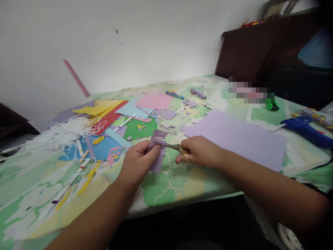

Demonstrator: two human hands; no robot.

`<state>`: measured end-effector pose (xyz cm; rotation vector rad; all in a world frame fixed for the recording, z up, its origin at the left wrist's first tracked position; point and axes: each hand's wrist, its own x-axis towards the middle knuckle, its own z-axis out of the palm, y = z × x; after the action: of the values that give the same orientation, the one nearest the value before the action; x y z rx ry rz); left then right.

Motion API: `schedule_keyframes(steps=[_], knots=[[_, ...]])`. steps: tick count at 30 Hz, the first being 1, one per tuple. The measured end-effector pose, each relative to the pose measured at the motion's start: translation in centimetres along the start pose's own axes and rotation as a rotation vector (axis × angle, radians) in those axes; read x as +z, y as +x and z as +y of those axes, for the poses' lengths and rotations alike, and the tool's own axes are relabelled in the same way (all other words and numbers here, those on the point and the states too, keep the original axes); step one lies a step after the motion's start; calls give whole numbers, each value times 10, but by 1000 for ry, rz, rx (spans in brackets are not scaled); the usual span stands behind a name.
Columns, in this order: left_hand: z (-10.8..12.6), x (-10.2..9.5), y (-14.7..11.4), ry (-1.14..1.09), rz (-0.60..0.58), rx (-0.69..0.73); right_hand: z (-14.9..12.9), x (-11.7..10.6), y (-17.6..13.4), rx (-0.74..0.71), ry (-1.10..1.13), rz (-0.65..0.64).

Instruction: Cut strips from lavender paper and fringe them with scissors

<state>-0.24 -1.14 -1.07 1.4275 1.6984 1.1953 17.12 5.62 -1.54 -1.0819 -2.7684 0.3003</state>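
My left hand [142, 156] pinches a strip of purple paper [157, 163], thumb on its face, near the table's front edge. Narrow slits run along the strip's upper part. In my right hand [200, 150] is a pair of scissors [170, 145] with gold-coloured handles, fingers wrapped round the loops. Its blades point left and lie across the strip, close to my left thumb. To the right of the scissors, partly behind my right forearm, a large lilac sheet [239, 135] lies flat. Small paper scraps [169, 127] are scattered just beyond the strip.
Tangled white string [67, 130] and coloured paper sheets [153, 101] cover the left and back. White markers [125, 122] lie among them. On the right is a blue glue gun [309, 130]. Two decorated paper rolls [174, 94] sit at the back, near the wall.
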Motion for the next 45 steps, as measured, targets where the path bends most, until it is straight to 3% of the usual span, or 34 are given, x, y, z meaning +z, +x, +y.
schedule_keyframes(steps=[15,30,35,39,45], knots=[[10,-3,-2,0,-112,-36,-1,-2,-2,-8,-19,6],[13,-2,-5,-28,-96,-85,5,-2,-1,-31,-16,23],[9,-1,-4,-142,-141,-91,6,-5,-3,-36,28,5],[4,0,-3,-211,-69,-58,7,-7,-3,-6,130,-68],[1,2,1,-310,-65,-36,7,-8,-3,16,233,-71]])
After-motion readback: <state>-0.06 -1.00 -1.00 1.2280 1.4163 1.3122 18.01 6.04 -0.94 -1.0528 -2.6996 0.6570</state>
